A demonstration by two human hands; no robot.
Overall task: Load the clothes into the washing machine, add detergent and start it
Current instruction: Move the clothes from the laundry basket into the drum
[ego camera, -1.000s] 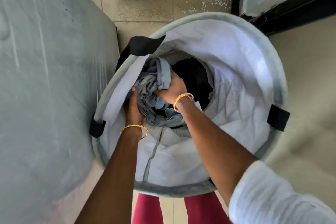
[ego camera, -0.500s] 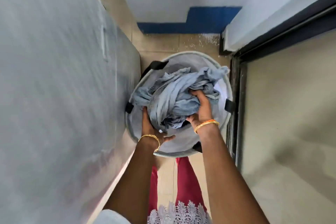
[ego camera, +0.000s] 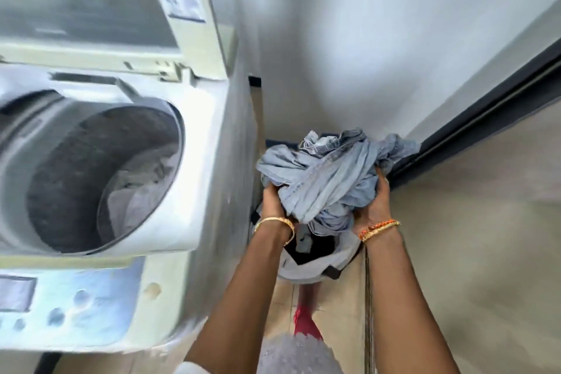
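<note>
A bundle of pale blue-grey clothes (ego camera: 331,173) is held up between both hands, above the round fabric laundry basket (ego camera: 306,267) on the floor. My left hand (ego camera: 273,202) grips the bundle's left underside; my right hand (ego camera: 375,206) grips its right side. To the left stands the top-loading washing machine (ego camera: 194,161) with its lid (ego camera: 91,0) raised. Its drum (ego camera: 91,179) holds some light cloth at the bottom. The control panel (ego camera: 69,310) faces me at the lower left. Dark clothing (ego camera: 312,247) shows inside the basket.
The space is a narrow gap between the machine's right side and a wall with a dark door frame (ego camera: 473,118) on the right. A white wall (ego camera: 349,39) closes the far end. Tiled floor (ego camera: 343,297) and my red trouser leg (ego camera: 305,322) show below.
Both hands have lifted the blue-grey bundle out of the basket and higher. The view has swung up and left, bringing the open washing machine into sight.
</note>
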